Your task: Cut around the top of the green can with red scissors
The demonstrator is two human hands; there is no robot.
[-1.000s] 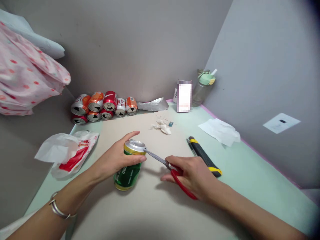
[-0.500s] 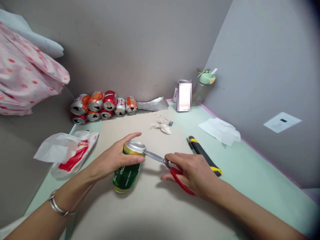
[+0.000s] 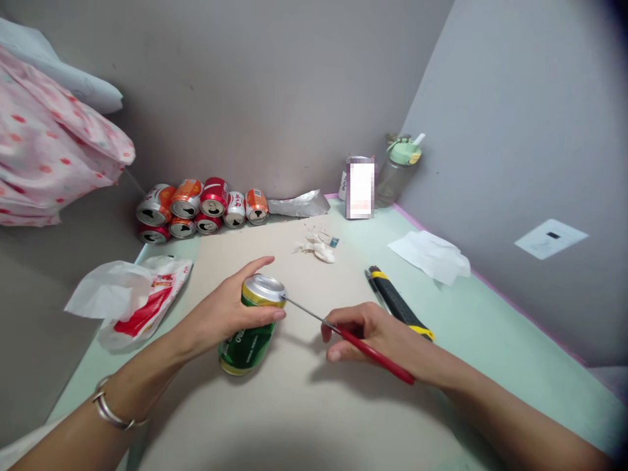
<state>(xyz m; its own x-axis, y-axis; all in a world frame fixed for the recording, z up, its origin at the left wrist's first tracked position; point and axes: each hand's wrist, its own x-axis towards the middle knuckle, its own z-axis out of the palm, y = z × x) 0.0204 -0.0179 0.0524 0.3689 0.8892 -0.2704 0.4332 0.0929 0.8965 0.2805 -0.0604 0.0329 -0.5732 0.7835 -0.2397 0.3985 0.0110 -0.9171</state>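
Note:
A green and gold drink can (image 3: 248, 343) stands tilted on the beige board (image 3: 304, 405), its silver top toward me. My left hand (image 3: 240, 297) is wrapped round its upper part, thumb in front and index finger behind. In my right hand (image 3: 370, 333) are red-handled scissors (image 3: 377, 360), seen edge-on. The scissors' tip touches the can's side just below the rim, perhaps inside a cut; I cannot tell how deep. Part of the grip on the handles is hidden behind them.
Several stacked cans (image 3: 214, 198) and a bent metal sheet (image 3: 301, 204) line the back wall. A black and yellow utility knife (image 3: 400, 304) lies right, near white paper (image 3: 432, 255). Crumpled tissue (image 3: 318, 248) lies ahead; a tissue pack (image 3: 152, 301) is left. A bottle (image 3: 396, 173) stands behind.
The scissors have turned from showing their flat side to edge-on, and my right hand has rolled with them. The tip stays at the can's rim. My left hand keeps its hold.

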